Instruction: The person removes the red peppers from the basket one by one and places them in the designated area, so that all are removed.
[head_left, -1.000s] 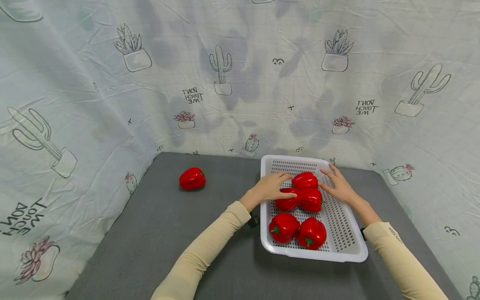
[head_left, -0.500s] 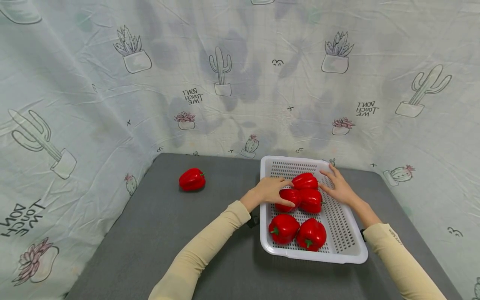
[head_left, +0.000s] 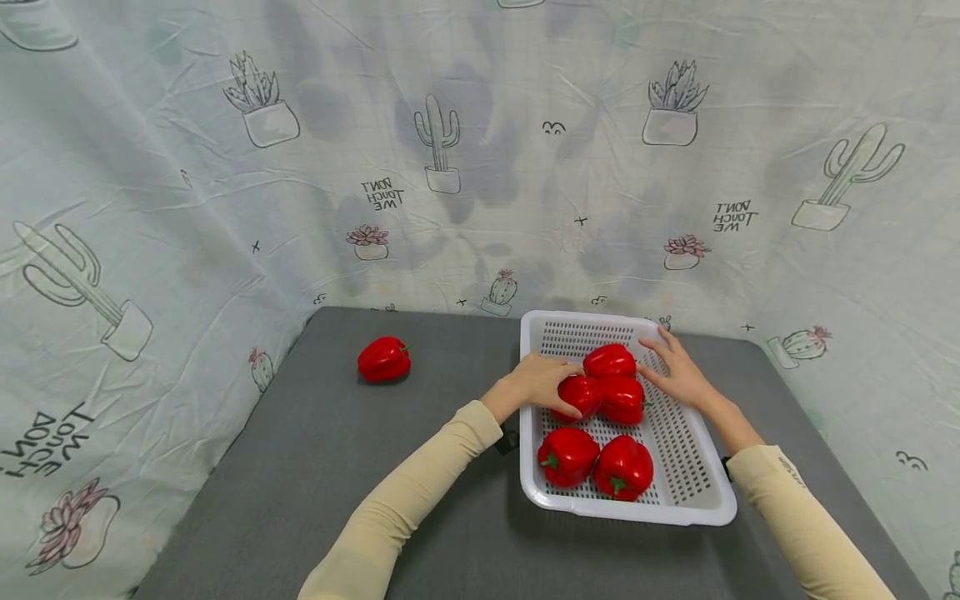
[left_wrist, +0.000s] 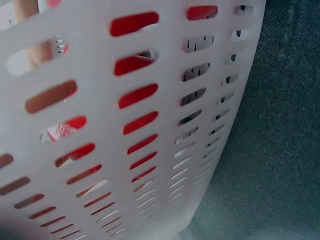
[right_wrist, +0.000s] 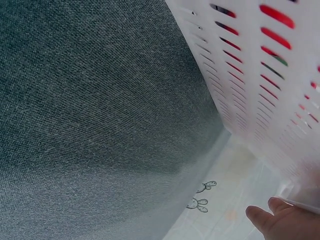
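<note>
A white perforated basket (head_left: 693,500) holds several red bell peppers, in the head view. Over its left rim reaches my left hand (head_left: 537,383). Its thumb and fingers curve round the middle-left bell pepper (head_left: 581,398). My right hand (head_left: 681,379) hangs over the right rim, fingers spread loosely and holding nothing. Its fingertips are close to the rear bell pepper (head_left: 610,360). Another bell pepper (head_left: 623,402) lies just in front of that one. Through the basket wall (left_wrist: 165,115), the left wrist view shows red skin and parts of fingers.
Two bell peppers lie at the basket's near end, a left one (head_left: 567,457) and a right one (head_left: 623,468). A lone bell pepper (head_left: 384,360) rests on the grey table (head_left: 420,450) at the far left. Behind hangs a cactus-print curtain (head_left: 510,167).
My left thumb has come down from over the middle-left bell pepper to its near side, showing more of the pepper. My right hand and the basket have stayed nearly still.
</note>
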